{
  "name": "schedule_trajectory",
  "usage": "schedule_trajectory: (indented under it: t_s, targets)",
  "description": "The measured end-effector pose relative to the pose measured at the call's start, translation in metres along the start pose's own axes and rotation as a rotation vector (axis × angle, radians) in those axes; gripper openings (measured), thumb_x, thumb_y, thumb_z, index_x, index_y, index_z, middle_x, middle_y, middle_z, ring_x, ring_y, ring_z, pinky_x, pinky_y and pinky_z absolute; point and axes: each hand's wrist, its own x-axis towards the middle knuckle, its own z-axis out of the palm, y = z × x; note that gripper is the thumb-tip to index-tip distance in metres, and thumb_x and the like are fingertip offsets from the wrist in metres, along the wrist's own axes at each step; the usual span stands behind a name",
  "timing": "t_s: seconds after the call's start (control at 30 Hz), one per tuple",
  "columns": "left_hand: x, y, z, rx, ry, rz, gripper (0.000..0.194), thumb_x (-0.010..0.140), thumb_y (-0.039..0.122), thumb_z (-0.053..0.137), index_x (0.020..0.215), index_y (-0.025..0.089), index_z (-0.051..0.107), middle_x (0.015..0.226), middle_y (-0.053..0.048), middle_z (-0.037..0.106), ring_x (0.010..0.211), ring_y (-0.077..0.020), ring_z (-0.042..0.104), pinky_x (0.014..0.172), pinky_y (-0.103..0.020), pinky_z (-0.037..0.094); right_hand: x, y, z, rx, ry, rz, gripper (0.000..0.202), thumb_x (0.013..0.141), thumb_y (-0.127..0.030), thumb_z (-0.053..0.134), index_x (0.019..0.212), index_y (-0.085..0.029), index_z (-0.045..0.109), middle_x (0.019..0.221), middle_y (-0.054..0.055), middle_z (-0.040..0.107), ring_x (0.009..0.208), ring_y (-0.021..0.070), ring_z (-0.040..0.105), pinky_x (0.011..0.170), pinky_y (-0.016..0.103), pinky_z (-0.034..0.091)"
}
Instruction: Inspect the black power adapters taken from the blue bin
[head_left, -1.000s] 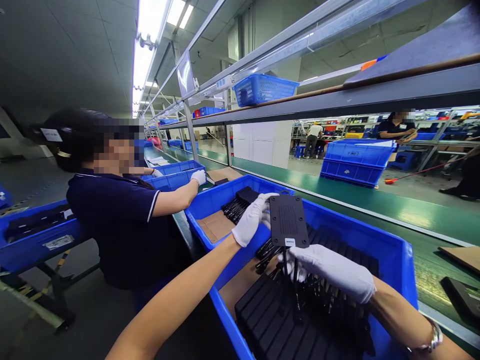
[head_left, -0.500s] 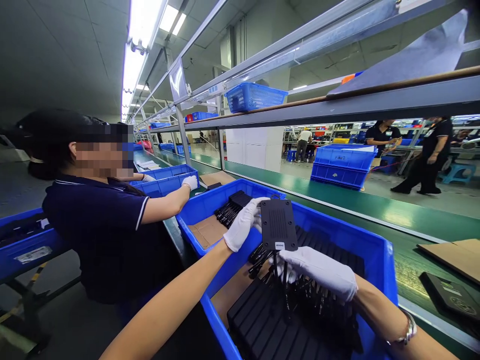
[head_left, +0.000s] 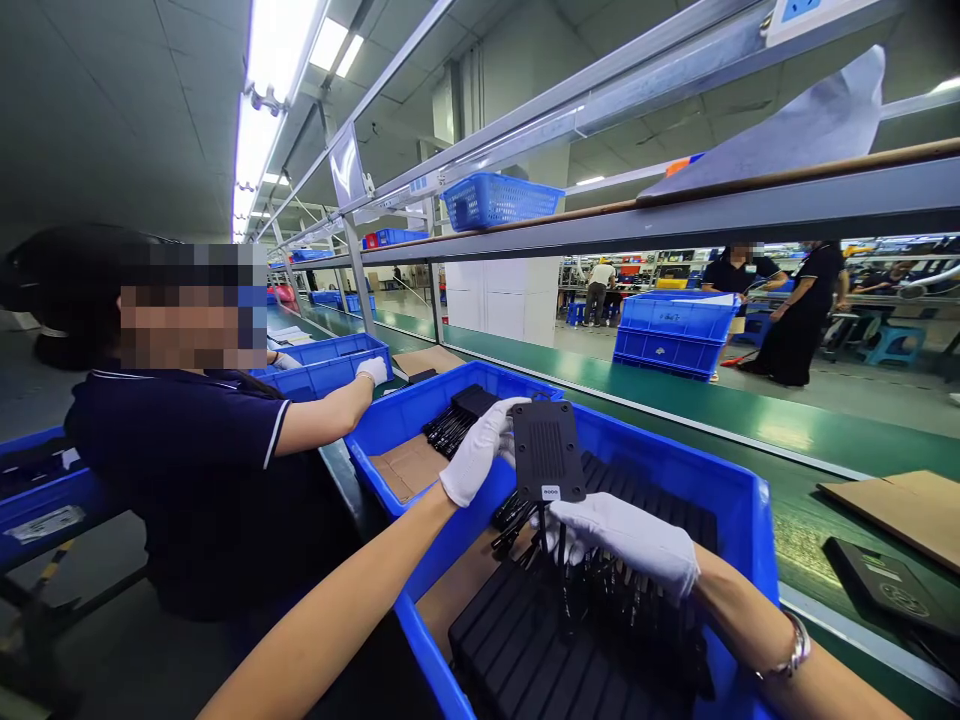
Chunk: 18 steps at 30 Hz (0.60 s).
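Note:
Between my two gloved hands is a flat black plastic box [head_left: 548, 448] with ridges, corner screws, a small white label and black cables hanging from its lower edge. My left hand [head_left: 478, 452] is closed on its left side and upper corner, the fingertips partly behind it. My right hand [head_left: 615, 535] pinches the lower edge near the label and cables. Beneath is a blue bin [head_left: 757, 560] with rows of similar black boxes [head_left: 555, 650] and their cables. Another blue bin [head_left: 367, 470] just beyond it holds more black boxes, bundled cables and a cardboard sheet.
A co-worker [head_left: 172, 440] stands at my left, one gloved hand at a farther blue bin [head_left: 330, 372]. On the green bench at right lie cardboard [head_left: 900, 510] and a black device [head_left: 885, 590]. A shelf [head_left: 690, 205] with a blue basket [head_left: 502, 201] crosses above.
The view has shifted slightly, so most things sit a little further left. Both hands keep the same hold on the black box. In the background, a person has changed stance.

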Motion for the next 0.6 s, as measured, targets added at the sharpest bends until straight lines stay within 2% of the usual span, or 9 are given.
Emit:
schedule_trajectory:
  t_s: [0.2,0.47,0.6]
  targets:
    - [-0.0004,0.0016,-0.0003,-0.008,-0.007,-0.013,0.049,0.093,0.055,0.038,0.125,0.022,0.054,0.100,-0.005,0.064,0.065,-0.0091,0.055,0.058,-0.019,0.045,-0.0010,-0.0040,0.0013,0.011,-0.003,-0.005,0.054,0.089,-0.063,0.049,0.099,-0.014,0.069,0.084,0.004,0.065,0.075,0.0192,0.058,0.071,0.032,0.052]
    - [0.0003,-0.0009,-0.0003,0.006,0.007,0.002,0.052,0.091,0.059,0.040,0.124,0.022,0.054,0.095,-0.004,0.064,0.065,-0.0095,0.055,0.057,-0.020,0.044,-0.0008,-0.0056,0.0017,0.015,-0.004,-0.008,0.055,0.088,-0.063,0.051,0.100,-0.013,0.069,0.084,0.005,0.064,0.074,0.0189,0.057,0.072,0.032,0.051]
    - [0.0009,-0.0004,0.0006,0.010,0.006,-0.001,0.051,0.091,0.058,0.041,0.125,0.022,0.054,0.098,-0.005,0.065,0.067,-0.0109,0.056,0.056,-0.020,0.044,0.0013,0.0011,0.0005,0.028,0.000,-0.020,0.054,0.088,-0.063,0.051,0.091,-0.012,0.068,0.083,0.005,0.065,0.072,0.0184,0.059,0.071,0.031,0.052]
